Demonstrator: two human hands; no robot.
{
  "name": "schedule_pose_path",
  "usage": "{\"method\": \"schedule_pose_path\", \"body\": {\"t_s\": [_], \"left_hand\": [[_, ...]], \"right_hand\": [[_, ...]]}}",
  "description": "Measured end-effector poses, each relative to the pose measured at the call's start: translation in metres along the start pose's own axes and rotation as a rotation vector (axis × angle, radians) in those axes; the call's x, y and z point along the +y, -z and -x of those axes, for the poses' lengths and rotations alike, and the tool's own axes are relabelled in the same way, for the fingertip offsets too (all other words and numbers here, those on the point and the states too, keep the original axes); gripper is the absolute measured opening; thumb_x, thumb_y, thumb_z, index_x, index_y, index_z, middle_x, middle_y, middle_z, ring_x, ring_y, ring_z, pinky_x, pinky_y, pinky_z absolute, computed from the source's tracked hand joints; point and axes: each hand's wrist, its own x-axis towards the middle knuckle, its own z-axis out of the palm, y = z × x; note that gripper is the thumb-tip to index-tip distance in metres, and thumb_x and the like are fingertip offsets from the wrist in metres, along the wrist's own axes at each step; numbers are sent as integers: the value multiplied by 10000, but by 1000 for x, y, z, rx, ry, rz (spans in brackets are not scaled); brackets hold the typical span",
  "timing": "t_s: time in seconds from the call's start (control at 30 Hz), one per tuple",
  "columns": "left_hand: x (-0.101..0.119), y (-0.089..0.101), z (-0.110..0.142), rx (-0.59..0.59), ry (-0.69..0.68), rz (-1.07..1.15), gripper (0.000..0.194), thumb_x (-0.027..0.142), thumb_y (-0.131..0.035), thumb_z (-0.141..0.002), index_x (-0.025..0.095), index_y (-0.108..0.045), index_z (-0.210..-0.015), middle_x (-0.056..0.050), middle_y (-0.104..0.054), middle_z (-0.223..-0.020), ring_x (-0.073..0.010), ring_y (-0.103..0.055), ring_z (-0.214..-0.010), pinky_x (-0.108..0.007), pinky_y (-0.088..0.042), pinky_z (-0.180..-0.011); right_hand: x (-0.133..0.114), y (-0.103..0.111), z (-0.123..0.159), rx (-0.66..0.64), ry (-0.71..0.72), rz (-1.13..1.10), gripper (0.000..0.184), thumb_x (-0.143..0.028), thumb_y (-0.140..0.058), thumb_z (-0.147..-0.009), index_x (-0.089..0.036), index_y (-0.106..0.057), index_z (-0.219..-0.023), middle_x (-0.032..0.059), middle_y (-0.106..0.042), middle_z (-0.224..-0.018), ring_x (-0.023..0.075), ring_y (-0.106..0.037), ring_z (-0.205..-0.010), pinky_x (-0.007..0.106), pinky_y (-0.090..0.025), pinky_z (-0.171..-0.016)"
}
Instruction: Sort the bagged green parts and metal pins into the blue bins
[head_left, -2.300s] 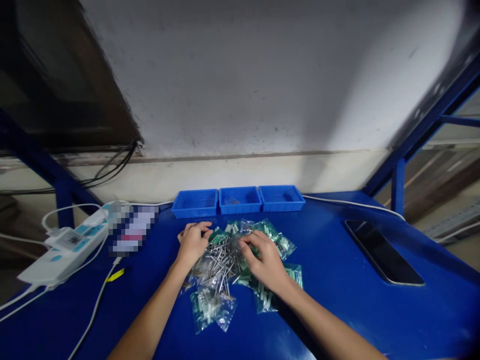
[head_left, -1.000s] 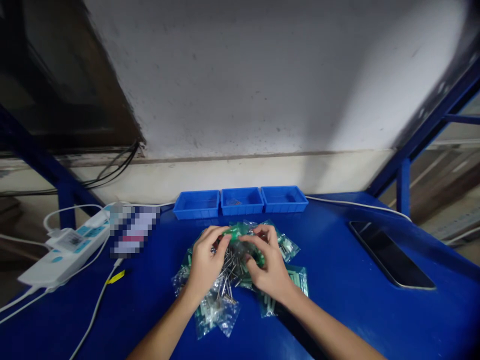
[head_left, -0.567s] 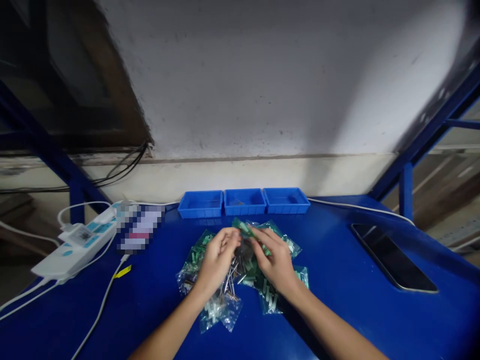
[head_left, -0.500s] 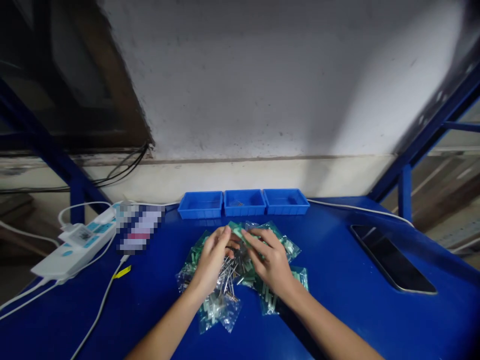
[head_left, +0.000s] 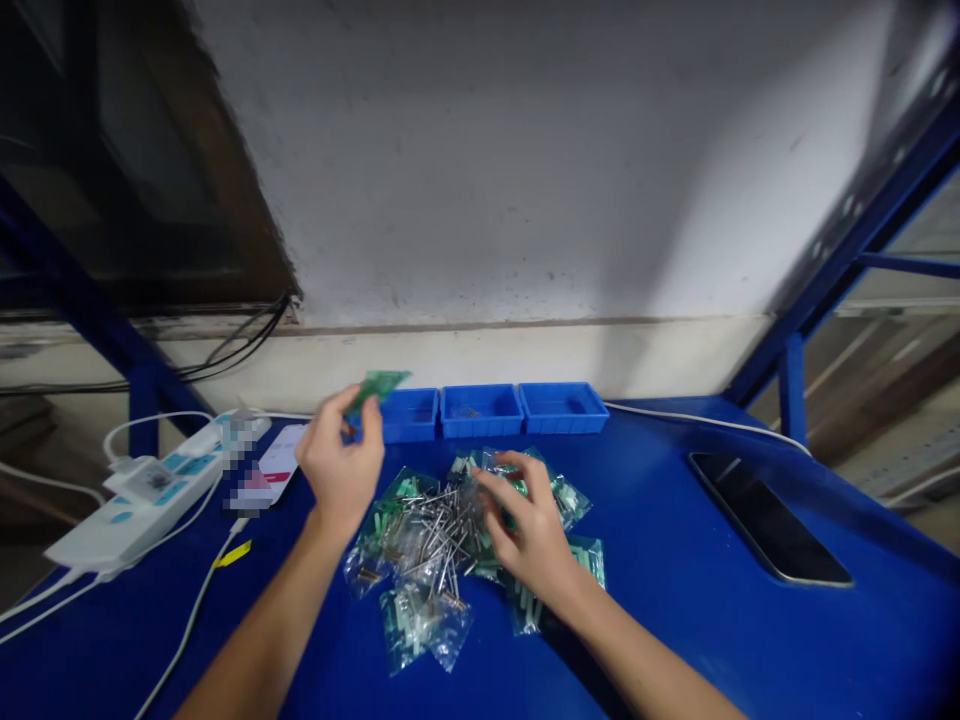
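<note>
My left hand (head_left: 343, 462) is raised in front of the left blue bin, pinching a small green plastic bag (head_left: 381, 383) between thumb and fingers. What lies inside that bag is hard to make out. Over the right part of a pile, my right hand (head_left: 531, 515) has its fingers curved and apart, with nothing visible in its grasp. Beneath and beside it are loose thin metal rods (head_left: 444, 535) and several clear and green bags, some with pale green sticks inside, such as one bag (head_left: 409, 625) at the pile's front.
Three blue bins stand along the back: left bin (head_left: 411, 428), middle bin (head_left: 480, 422) and right bin (head_left: 564, 420). A dark phone (head_left: 769, 518) lies at right. A power strip (head_left: 161, 490), a lit phone (head_left: 283, 460) and white cables occupy the left.
My hands have separated. The left one has moved left and up with the green bag, while the right one stays over the pile with its fingers spread.
</note>
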Motion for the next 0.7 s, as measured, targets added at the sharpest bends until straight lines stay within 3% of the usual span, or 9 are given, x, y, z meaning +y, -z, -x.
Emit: {"method": "schedule_pose_path", "body": {"t_s": [0.03, 0.13, 0.2, 0.27, 0.33, 0.4, 0.5, 0.7], "left_hand": [[-5, -2, -10, -59, -92, -85, 241, 291, -524, -864, 181, -627, -1052, -72, -676, -1009, -204, -617, -904, -344, -459, -835], [-21, -8, -16, -454, -243, -373, 333, 337, -508, -864, 207, -593, -1159, -92, -625, -1169, -289, -508, -1131, -425, -411, -917], [-33, -10, -2, -661, -213, -497, 428, 381, -465, -876, 189, -530, -1252, -111, -561, -1272, -322, -438, -1199, -451, -412, -906], [-45, -10, 19, -809, -118, -523, 401, 353, -367, -912, 169, -576, -1200, -104, -603, -1201, -297, -494, -1118, -421, -426, -886], [-55, -7, 37, -936, -38, -495, 391, 374, -374, -900, 184, -635, -1121, -88, -634, -1134, -287, -521, -1051, -401, -429, -872], [-60, -5, 47, -997, 18, -463, 402, 448, -430, -863, 218, -647, -1112, -79, -622, -1154, -302, -509, -1060, -416, -425, -856], [-61, -4, 50, -965, 74, -455, 462, 524, -454, -830, 241, -625, -1153, -102, -584, -1211, -339, -478, -1093, -460, -406, -825], [-66, -7, 46, -927, 239, -411, 309, 463, -535, -788, 256, -636, -993, -100, -622, -1117, -365, -502, -1070, -476, -384, -789]], "right_hand": [[0, 0, 0, 12, -26, -8, 386, -87, -506, -823, -230, -552, -1179, 116, -426, -1178, 247, -460, -1090, 413, -483, -832], [1, 1, 0, 31, -95, -23, 306, -134, -502, -843, -217, -573, -1128, 110, -434, -1135, 242, -468, -1071, 399, -482, -833], [3, 1, -1, 28, -140, -26, 288, -161, -495, -855, -204, -568, -1129, 111, -443, -1115, 241, -470, -1068, 398, -476, -845], [4, 1, -1, 18, -177, -28, 272, -181, -491, -862, -191, -567, -1124, 110, -454, -1095, 236, -477, -1057, 400, -466, -859], [5, 0, -1, 6, -203, -30, 248, -196, -488, -867, -185, -577, -1098, 105, -463, -1075, 232, -485, -1042, 402, -457, -868], [6, 0, -2, -10, -220, -29, 221, -207, -488, -870, -184, -591, -1064, 100, -471, -1056, 229, -493, -1026, 399, -454, -863], [5, -2, -2, -45, -227, -32, 188, -215, -484, -873, -182, -606, -1012, 95, -485, -1019, 225, -507, -989, 392, -456, -839], [1, -4, -1, -72, -225, -60, 172, -223, -469, -882, -185, -625, -946, 87, -511, -955, 219, -523, -927, 383, -465, -793]]}}
